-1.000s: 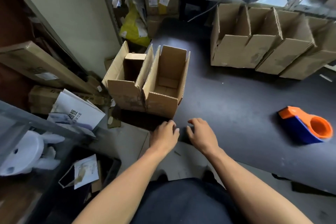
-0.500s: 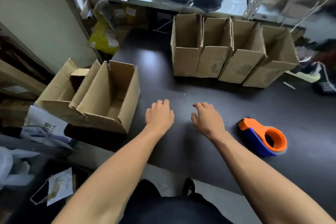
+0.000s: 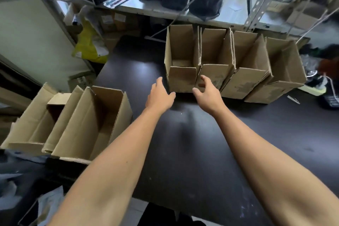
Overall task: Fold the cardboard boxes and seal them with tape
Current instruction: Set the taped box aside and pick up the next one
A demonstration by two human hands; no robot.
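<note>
1. Cluttered shelves and bags crowd the far side of our dark desk (image 3: 183, 152), and a metal rack stands beyond it.
2. Just ahead of our hands stands a row of four opened boxes, side by side, mouths up; two more boxes (image 3: 88, 121) sit well off to our left, by the desk's near left edge.
3. Our target looks to be the leftmost box (image 3: 181, 71) of the row, directly in front of both grips.
4. Our left hand (image 3: 159, 95) is spread, fingers straight, just beside the box's near left corner; we cannot tell whether the thumb touches it.
5. Our right hand (image 3: 207, 93) is spread too, fingers loosely curved toward the box's front wall at its right edge, holding nothing.
6. The two hands bracket the box's near face, one on each side, about equally close.
7. The box stands taller than it is wide, its right wall pressed against the next box (image 3: 216, 68).
8. We judge the coming move is to close both grips on its sides and pull it toward us, freeing it from the row.
9. No tape is in view.
</note>
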